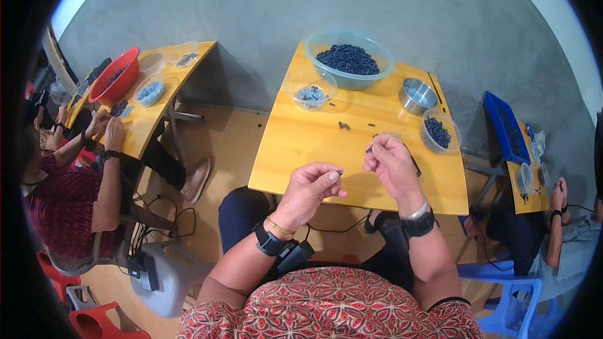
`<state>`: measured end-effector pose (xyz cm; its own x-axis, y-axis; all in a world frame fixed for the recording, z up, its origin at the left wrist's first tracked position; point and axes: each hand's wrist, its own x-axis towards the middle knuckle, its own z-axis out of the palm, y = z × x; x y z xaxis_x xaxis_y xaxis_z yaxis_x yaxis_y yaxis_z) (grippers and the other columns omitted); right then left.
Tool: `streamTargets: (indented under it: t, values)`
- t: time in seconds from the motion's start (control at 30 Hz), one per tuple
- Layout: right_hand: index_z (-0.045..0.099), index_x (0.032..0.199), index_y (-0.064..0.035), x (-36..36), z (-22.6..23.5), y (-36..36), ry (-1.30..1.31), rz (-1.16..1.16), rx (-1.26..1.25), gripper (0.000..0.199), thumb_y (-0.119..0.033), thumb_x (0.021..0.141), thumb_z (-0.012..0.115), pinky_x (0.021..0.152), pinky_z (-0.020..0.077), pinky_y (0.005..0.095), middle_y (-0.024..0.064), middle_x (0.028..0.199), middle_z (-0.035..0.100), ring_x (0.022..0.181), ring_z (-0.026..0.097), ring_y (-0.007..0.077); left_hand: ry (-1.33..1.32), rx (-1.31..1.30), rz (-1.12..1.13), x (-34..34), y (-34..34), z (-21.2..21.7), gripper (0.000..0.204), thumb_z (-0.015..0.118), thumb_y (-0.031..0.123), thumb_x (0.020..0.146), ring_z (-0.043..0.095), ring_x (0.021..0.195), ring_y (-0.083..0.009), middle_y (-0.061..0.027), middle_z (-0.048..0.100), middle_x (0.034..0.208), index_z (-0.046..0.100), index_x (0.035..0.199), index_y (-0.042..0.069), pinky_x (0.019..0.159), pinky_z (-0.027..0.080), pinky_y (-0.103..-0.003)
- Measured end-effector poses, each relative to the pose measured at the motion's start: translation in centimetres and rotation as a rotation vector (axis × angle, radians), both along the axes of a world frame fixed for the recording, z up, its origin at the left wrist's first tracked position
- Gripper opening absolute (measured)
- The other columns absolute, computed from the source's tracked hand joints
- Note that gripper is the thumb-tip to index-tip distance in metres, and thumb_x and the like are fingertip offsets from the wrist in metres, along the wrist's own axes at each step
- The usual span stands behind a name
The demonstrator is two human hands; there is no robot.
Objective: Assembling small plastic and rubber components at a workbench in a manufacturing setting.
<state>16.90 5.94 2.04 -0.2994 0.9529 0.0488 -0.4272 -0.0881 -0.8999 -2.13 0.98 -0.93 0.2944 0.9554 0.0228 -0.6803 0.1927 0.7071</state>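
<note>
- Basin (361,83) far back on the table (301,157), parts (348,59) inside
- Left tub (298,78) before the basin's left side
- Bowl (407,102) right of the basin, nearer
- Right tub (453,143) just before the bowl
- Loose pieces (343,126) between the tubs

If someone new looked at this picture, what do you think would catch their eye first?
Probably the wide, translucent bluish plastic basin heaped with small dark blue pieces, at the far end of the yellow wooden table. Nearer, the bare left hand and bare right hand each pinch a tiny dark piece. On the left-hand table stands a round red plastic basin.
</note>
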Motion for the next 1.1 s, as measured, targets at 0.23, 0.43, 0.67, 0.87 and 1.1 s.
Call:
streamTargets:
  t: [0.23,0.43,0.67,0.87,1.1]
  values:
    - [0.05,0.09,-0.0012,-1.0,4.6,-6.5,0.19,0.201,0.067,0.007,-0.002,0.085,0.054,0.062,0.0471,0.0296,0.0066,0.076,0.055,0.066,0.053,0.0131,-0.017,0.163,-0.06,-0.3,-2.7,3.8,0.014,0.055,0.006,0.086,0.054,0.069,-0.0134,-0.0062,0.058,0.083,0.059,0.098,0.0,0.071,0.053,-0.035]
    - [0.049,0.089,0.0001,-1.5,5.2,-7.9,0.081,0.237,0.197,0.006,0.002,0.085,0.052,0.067,0.0499,0.0286,0.0074,0.077,0.057,0.069,0.056,0.0131,0.016,0.198,-0.077,-0.1,-3.8,4.8,0.015,0.055,0.006,0.086,0.054,0.071,-0.0135,-0.0073,0.059,0.082,0.058,0.099,-0.001,0.07,0.053,-0.034]
    - [0.049,0.089,-0.0006,-1.8,4.7,-7.9,-0.018,0.235,0.274,0.005,0.001,0.086,0.052,0.068,0.05,0.0271,0.0057,0.077,0.056,0.07,0.057,0.0121,0.162,0.291,-0.03,-0.5,-4.1,5.0,0.014,0.052,0.003,0.087,0.063,0.076,-0.0161,-0.0108,0.064,0.085,0.058,0.098,-0.003,0.07,0.052,-0.026]
    - [0.051,0.089,-0.0006,-1.3,4.0,-7.6,-0.066,0.23,0.247,0.006,0.001,0.084,0.054,0.066,0.0492,0.0239,0.0039,0.078,0.056,0.07,0.057,0.0098,0.212,0.294,-0.03,-0.5,-4.0,4.7,0.015,0.056,0.006,0.086,0.063,0.073,-0.0163,-0.011,0.063,0.084,0.059,0.097,-0.004,0.067,0.051,-0.025]
    - [0.054,0.085,-0.0021,-1.2,5.2,-8.0,-0.4,0.179,0.447,0.007,0.004,0.081,0.054,0.061,0.0446,0.0224,0.0018,0.074,0.055,0.066,0.054,0.0088,0.327,0.261,-0.065,-1.0,-3.9,4.6,0.013,0.056,0.004,0.085,0.063,0.069,-0.0169,-0.0117,0.063,0.085,0.06,0.093,-0.005,0.064,0.052,-0.025]
